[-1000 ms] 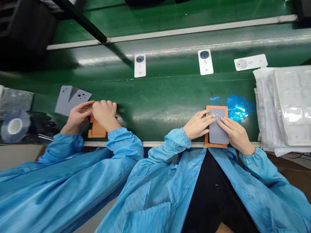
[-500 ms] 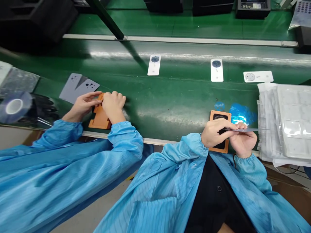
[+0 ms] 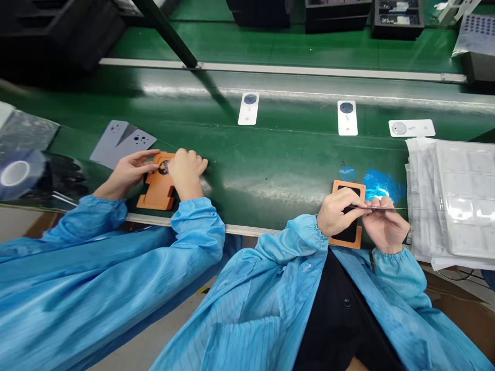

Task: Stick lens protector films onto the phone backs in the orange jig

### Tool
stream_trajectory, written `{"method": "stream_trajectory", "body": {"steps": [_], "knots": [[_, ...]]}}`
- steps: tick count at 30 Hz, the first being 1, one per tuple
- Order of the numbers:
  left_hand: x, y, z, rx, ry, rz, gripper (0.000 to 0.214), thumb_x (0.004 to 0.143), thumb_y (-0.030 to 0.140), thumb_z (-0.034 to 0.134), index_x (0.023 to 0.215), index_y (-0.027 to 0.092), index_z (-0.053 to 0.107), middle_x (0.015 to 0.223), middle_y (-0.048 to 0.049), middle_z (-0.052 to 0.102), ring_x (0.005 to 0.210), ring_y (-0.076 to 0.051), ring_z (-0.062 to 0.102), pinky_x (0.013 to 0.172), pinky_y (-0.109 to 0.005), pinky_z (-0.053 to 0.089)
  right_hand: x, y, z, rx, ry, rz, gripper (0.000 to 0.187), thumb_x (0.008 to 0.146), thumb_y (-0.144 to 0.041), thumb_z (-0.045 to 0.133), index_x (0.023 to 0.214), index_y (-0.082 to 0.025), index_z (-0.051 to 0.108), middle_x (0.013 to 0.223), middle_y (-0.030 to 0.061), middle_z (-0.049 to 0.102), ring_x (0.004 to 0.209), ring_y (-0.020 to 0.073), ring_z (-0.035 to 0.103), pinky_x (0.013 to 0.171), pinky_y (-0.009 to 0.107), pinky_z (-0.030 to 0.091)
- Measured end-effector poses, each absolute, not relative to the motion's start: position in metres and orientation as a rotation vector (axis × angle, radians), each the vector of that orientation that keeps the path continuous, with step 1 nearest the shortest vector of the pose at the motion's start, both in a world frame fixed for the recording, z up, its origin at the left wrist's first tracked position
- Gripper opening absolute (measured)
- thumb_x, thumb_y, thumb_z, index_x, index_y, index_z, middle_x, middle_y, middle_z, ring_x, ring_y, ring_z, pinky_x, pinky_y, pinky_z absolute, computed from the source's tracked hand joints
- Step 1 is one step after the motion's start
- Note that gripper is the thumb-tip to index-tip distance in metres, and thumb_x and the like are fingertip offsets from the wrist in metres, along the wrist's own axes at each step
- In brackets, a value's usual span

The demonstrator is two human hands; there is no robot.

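Observation:
My left hand (image 3: pixel 340 211) pinches the near-left part of a thin flat panel (image 3: pixel 381 208), seen almost edge-on as a narrow line. My right hand (image 3: pixel 384 224) grips the same panel from the right, fingers curled up behind it; its face is hidden from me. Below and behind my left hand lies an orange fixture (image 3: pixel 359 236) with a black inset, partly covered by the hand. Crumpled blue film (image 3: pixel 382 184) and a smaller round blue film piece (image 3: pixel 347 173) lie just beyond the fixture on the green surface.
At left a co-worker's hands (image 3: pixel 187 172) work over another orange fixture (image 3: pixel 157 193). Grey plates with holes (image 3: pixel 112 141) lie beyond it, a tape roll (image 3: pixel 15 174) at far left. White cards (image 3: pixel 248 111) lie ahead. Stacked clear trays (image 3: pixel 464 196) stand right; black bins (image 3: pixel 398 20) behind.
The panel in my hands has tilted to nearly edge-on. The co-worker's right hand has shifted right, baring a dark round patch on their fixture. My view has moved slightly.

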State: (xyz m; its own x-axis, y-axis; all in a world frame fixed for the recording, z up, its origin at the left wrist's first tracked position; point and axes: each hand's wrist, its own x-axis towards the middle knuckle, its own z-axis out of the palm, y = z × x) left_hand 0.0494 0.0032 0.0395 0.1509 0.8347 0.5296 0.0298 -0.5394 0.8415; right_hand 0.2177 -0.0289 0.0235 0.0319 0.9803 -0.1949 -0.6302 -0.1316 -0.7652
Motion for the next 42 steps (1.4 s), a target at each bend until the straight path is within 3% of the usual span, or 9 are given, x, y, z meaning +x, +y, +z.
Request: {"method": "stream_trajectory", "body": {"steps": [6,14,18,22,28,34,38,42], "knots": [[0.042,0.005,0.027,1.539,0.971,1.305,0.045,0.089,0.055,0.076,0.069,0.017,0.063,0.071,-0.0009,0.066,0.066,-0.011,0.061,0.065,-0.026,0.049,0.212,-0.025,0.010,-1.044,-0.730,1.308,0.027,0.073,-0.025,0.090,0.087,-0.024,0.068,0.086,-0.0021,0.069,0.083,0.0138,0.066,0.085,0.030,0.058],[0.066,-0.003,0.044,1.605,0.758,1.644,0.019,0.088,0.035,0.082,0.086,0.018,0.073,0.084,-0.0032,0.075,0.080,-0.014,0.070,0.077,-0.030,0.059,0.200,-0.022,0.010,-0.618,-0.356,1.536,0.044,0.063,-0.033,0.098,0.072,-0.028,0.055,0.067,-0.0094,0.055,0.063,0.0087,0.056,0.067,0.020,0.060],[0.071,-0.003,0.052,1.728,0.752,1.674,0.014,0.091,0.032,0.078,0.089,0.019,0.074,0.085,-0.0034,0.076,0.082,-0.015,0.071,0.078,-0.031,0.060,0.197,-0.024,0.011,-0.587,-0.236,1.584,0.048,0.053,-0.026,0.099,0.068,-0.028,0.054,0.066,-0.0080,0.055,0.059,0.0101,0.056,0.066,0.024,0.063],[0.070,-0.005,0.055,1.780,0.715,1.660,0.009,0.095,0.026,0.073,0.091,0.019,0.073,0.089,-0.0038,0.077,0.083,-0.015,0.071,0.078,-0.031,0.061,0.202,-0.027,0.010,-0.581,-0.261,1.615,0.048,0.055,-0.023,0.097,0.068,-0.028,0.051,0.066,-0.0071,0.053,0.060,0.0117,0.058,0.068,0.031,0.066],[0.068,-0.006,0.053,1.848,0.774,1.617,0.013,0.096,0.030,0.072,0.087,0.020,0.072,0.084,-0.0034,0.075,0.080,-0.015,0.070,0.079,-0.032,0.060,0.209,-0.027,0.010,-0.526,-0.364,1.653,0.046,0.055,-0.018,0.096,0.066,-0.026,0.052,0.068,-0.0065,0.055,0.063,0.0099,0.059,0.072,0.028,0.065],[0.062,-0.004,0.050,1.837,0.791,1.592,0.017,0.096,0.030,0.072,0.084,0.018,0.068,0.081,-0.0029,0.073,0.079,-0.014,0.068,0.077,-0.030,0.057,0.214,-0.028,0.012,-0.780,-0.540,1.493,0.040,0.058,-0.025,0.096,0.065,-0.025,0.056,0.067,-0.0064,0.057,0.067,0.0103,0.061,0.067,0.024,0.061],[0.056,0.000,0.043,1.734,0.884,1.336,0.025,0.096,0.039,0.070,0.086,0.017,0.068,0.078,-0.0021,0.070,0.070,-0.012,0.064,0.069,-0.026,0.054,0.214,-0.022,0.013,-0.980,-0.579,1.358,0.036,0.059,-0.029,0.096,0.079,-0.024,0.067,0.078,-0.0028,0.070,0.078,0.0155,0.068,0.079,0.032,0.062],[0.049,0.040,0.029,1.479,0.880,1.030,0.045,0.088,0.059,0.073,0.099,0.016,0.069,0.084,-0.0046,0.075,0.070,-0.015,0.068,0.064,-0.026,0.055,0.216,-0.010,0.015,-1.131,-0.653,1.283,0.044,0.061,-0.033,0.097,0.095,-0.023,0.072,0.093,0.0017,0.076,0.093,0.0207,0.072,0.093,0.039,0.060]]}}
